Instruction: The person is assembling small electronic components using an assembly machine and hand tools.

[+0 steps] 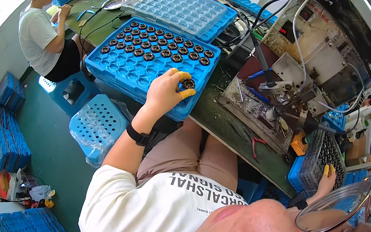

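My left hand, with yellow finger covers, pinches a small round black-and-copper motor stator between thumb and fingers. It is over the near right edge of a blue compartment tray, which tops a stack. Rows of similar stators fill the far and right parts of this tray; bare pockets show nearer me. At the lower right, my right hand has its yellow-covered fingers stretched out beside a clear tray packed with dark stators. Whether its fingertips touch any of them is too small to tell.
A clear-lidded tray lies behind the blue one. A machine with a metal bed, hoses and cables stands to the right, red-handled pliers near it. Another person sits far left. A blue stool stands at my left.
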Available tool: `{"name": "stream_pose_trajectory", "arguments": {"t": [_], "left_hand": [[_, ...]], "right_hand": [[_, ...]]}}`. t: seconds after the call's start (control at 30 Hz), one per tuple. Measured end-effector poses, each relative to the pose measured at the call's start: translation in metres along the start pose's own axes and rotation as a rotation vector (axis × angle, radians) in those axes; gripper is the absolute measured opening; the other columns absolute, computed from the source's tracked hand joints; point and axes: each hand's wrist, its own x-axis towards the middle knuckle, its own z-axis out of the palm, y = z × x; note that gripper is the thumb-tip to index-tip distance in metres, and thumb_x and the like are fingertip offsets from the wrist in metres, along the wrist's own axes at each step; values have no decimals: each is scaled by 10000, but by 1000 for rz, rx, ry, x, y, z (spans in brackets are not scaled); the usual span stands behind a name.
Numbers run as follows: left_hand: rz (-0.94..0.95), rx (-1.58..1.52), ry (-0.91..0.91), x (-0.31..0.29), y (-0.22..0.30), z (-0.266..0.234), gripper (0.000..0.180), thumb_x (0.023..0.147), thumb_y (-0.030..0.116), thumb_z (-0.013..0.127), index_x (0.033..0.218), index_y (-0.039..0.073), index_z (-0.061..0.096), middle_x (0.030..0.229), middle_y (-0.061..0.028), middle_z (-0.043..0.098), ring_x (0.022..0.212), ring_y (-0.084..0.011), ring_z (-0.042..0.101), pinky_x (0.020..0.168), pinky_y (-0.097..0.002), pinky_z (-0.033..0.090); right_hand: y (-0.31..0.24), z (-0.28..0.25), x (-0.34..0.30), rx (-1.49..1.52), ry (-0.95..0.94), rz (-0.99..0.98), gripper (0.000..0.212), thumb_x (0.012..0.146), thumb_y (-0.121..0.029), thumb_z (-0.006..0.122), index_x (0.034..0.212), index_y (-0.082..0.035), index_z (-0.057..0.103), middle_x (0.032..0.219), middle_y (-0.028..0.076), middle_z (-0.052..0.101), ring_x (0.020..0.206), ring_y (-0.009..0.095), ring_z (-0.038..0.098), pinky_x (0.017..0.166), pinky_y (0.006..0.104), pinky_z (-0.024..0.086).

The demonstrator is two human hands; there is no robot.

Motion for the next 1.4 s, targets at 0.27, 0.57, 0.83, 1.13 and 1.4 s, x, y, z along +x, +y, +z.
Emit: {"name": "stream_pose_trajectory", "arguments": {"t": [0.27,0.57,0.83,1.13,1.4], "left_hand": [[0,-8,7,0,1,0,411,728,305,836,1076,123,715,937,-57,647,731,-204,610,689,-329,513],[-1,31,-7,-2,1,-2,389,746,348,818,1067,155,714,932,-57,635,753,-229,643,682,-354,526],[-10,19,20,-5,2,-7,386,731,290,832,1051,113,710,918,-63,630,718,-215,634,667,-343,519],[22,-25,33,3,11,-2,366,705,171,849,1033,73,717,912,-71,629,680,-188,611,631,-312,493],[62,14,75,1,5,2,447,708,150,850,1125,99,693,955,-35,625,716,-150,584,626,-284,462]], "right_hand": [[-10,-3,-3,-29,6,4,330,974,-60,534,1284,31,597,1248,191,621,1158,309,614,1000,370,462],[-3,1,-1,-9,14,-1,335,996,-176,571,1262,22,616,1229,188,633,1128,309,628,966,370,478],[-19,6,4,-44,191,-73,342,990,-247,585,1202,12,656,1158,193,665,1068,348,626,939,388,480],[-194,50,-88,414,140,-459,236,893,-77,678,1124,-32,689,1059,114,686,967,249,645,877,347,497],[-258,129,-68,634,-215,-350,495,780,-200,834,1205,-45,634,1075,124,668,968,258,651,840,349,509]]}}
